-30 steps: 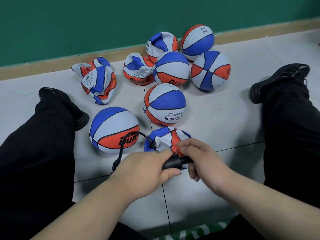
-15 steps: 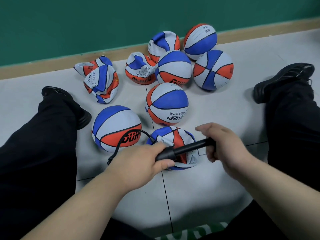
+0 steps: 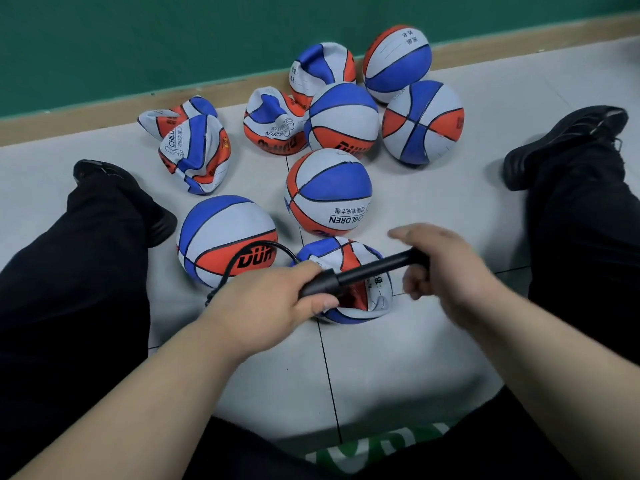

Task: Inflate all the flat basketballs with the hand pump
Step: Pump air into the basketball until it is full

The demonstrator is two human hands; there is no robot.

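Sitting on a pale grey tiled floor (image 3: pixel 450 209) with legs spread, a person in black trousers holds a slim black hand pump (image 3: pixel 320 285) over a flat basketball (image 3: pixel 346 256) that lies crumpled between the knees, just beyond the hands. The left hand (image 3: pixel 273 306) wraps its fingers round the pump's thick barrel. The right hand (image 3: pixel 446 271), blurred, curls round the handle at the end of the drawn-out rod. A thin black hose (image 3: pixel 242 261) arcs from behind the left hand across the neighbouring round ball (image 3: pixel 221 233); its far end is hidden.

All the balls share matte panels of blue, orange-red and pale grey parted by black seams. 5 are round and full: the 1 under the hose, bearing bold black letters reading roughly "DUR", a centre ball (image 3: pixel 329 188) printed "CHILDREN" upside down beneath a line of Chinese characters, and 3 others (image 3: pixel 341 116) clustered nearer the wall. Folded, dented ones sag beside them, including 1 at left (image 3: pixel 197 154) showing "CHIL" and a thumbs-up drawing. A tan skirting board (image 3: pixel 69 124) runs below a green wall (image 3: pixel 173 36). Black shoes (image 3: pixel 561 143) rest on the tiles.
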